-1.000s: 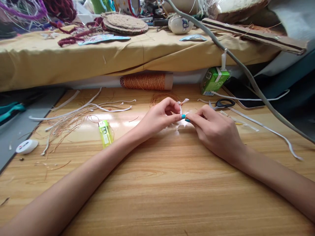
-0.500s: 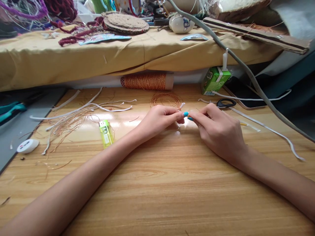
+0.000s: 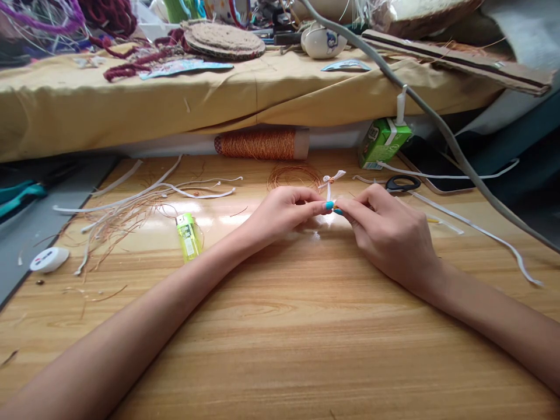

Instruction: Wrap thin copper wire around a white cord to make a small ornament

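Note:
A small white strip figure bound with orange thread point(image 3: 331, 179) sticks up from between my hands. My left hand point(image 3: 294, 210) pinches its lower end between thumb and forefinger. Close against it, my right hand point(image 3: 387, 230) is closed, its thumb and forefinger pinching something small; a speck of orange shows at the fingertips, but most of it is hidden. Behind my left fingers lies a loose coil of orange thread point(image 3: 294, 175).
At the left lie white strips and thread scraps point(image 3: 126, 204), a green lighter point(image 3: 188, 236) and a white oval case point(image 3: 49, 259). A thread cone point(image 3: 262, 144) lies behind. A green drink carton point(image 3: 385, 143), black-handled scissors point(image 3: 402, 184) and a grey cable point(image 3: 450, 140) are at the right.
The white strip figure with orange thread has turned upward and shows above my fingers, where only a small white tip showed before. Both hands have stayed almost in place.

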A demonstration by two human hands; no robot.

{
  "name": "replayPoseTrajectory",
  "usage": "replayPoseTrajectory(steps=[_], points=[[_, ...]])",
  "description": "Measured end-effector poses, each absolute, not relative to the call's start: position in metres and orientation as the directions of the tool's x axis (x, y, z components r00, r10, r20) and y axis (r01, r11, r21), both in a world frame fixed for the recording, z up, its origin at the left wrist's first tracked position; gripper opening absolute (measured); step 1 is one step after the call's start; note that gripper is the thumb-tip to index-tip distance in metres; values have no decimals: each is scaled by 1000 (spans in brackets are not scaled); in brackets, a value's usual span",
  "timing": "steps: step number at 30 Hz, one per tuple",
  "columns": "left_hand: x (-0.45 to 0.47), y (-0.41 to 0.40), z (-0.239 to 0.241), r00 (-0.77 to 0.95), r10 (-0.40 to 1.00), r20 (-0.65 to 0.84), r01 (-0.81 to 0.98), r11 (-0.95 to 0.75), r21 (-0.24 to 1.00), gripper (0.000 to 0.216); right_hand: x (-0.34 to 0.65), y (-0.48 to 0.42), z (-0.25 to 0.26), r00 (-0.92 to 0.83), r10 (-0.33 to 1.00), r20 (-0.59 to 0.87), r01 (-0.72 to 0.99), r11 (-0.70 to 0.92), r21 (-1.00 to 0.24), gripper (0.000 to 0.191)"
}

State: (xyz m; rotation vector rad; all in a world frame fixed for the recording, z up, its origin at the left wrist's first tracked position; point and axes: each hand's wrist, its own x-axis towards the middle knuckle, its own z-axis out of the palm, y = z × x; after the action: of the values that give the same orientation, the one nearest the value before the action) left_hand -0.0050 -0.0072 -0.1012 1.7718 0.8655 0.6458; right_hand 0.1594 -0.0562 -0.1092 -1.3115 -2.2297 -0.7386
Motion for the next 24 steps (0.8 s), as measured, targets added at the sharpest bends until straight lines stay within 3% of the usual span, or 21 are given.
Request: replayPoseTrajectory(steps=[24], points=[[-4,-8,-101,590,807,8,134,-108,985,28,160,-56,-111,-437,640,632,883,440,165,22]])
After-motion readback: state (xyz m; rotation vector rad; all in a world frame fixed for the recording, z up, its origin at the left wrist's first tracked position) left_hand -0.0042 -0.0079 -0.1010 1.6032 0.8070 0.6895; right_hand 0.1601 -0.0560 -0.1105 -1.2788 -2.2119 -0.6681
